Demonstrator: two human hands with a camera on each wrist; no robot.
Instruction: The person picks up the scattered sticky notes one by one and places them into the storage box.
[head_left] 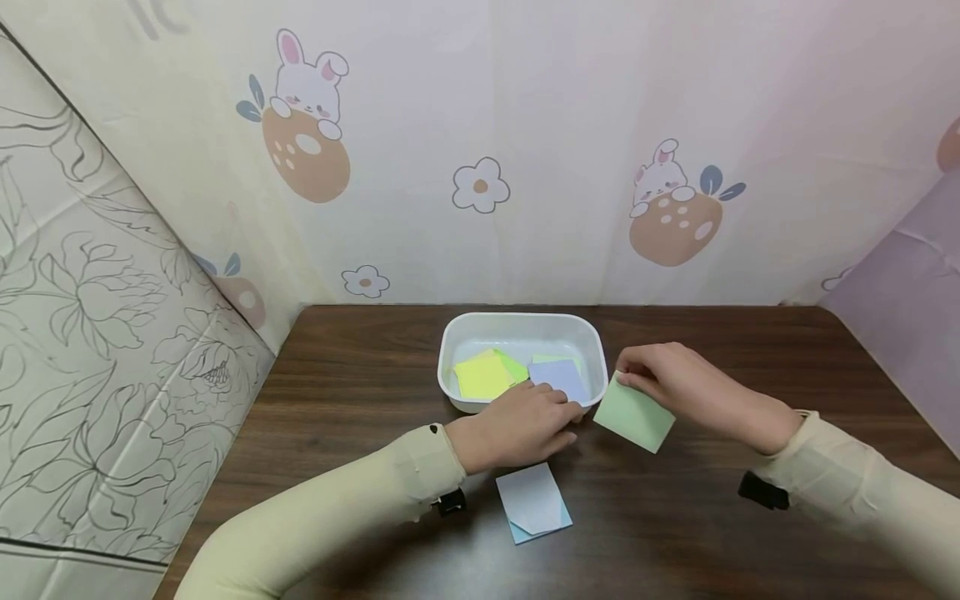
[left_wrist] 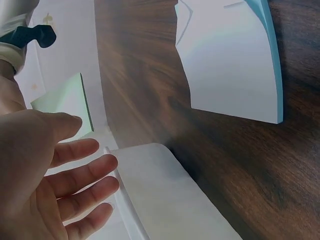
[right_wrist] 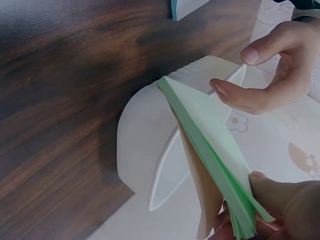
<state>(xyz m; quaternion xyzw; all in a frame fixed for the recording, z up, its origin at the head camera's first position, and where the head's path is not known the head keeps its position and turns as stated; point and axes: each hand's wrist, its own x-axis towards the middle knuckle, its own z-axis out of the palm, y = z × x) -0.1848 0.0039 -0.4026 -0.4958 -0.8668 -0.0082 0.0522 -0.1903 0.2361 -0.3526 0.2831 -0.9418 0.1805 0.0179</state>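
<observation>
In the head view my right hand (head_left: 693,392) pinches a pad of light green sticky notes (head_left: 636,418) by one corner, just right of a white plastic tub (head_left: 521,319). Seen from the right wrist, the green pad (right_wrist: 205,125) is several sheets thick, its leaves fanning apart near the thumb, with a tan layer behind. My left hand (head_left: 517,427) hovers at the tub's front rim, fingers loosely bent and nothing in them, as the left wrist view shows. Yellow notes (head_left: 480,377) and periwinkle notes (head_left: 562,380) lie inside the tub.
A white-topped pad with blue lower sheets (head_left: 534,502) lies on the dark wooden table (head_left: 720,533), below my left hand, one corner of its top sheet folded. Patterned sheets stand behind the table and along its left side.
</observation>
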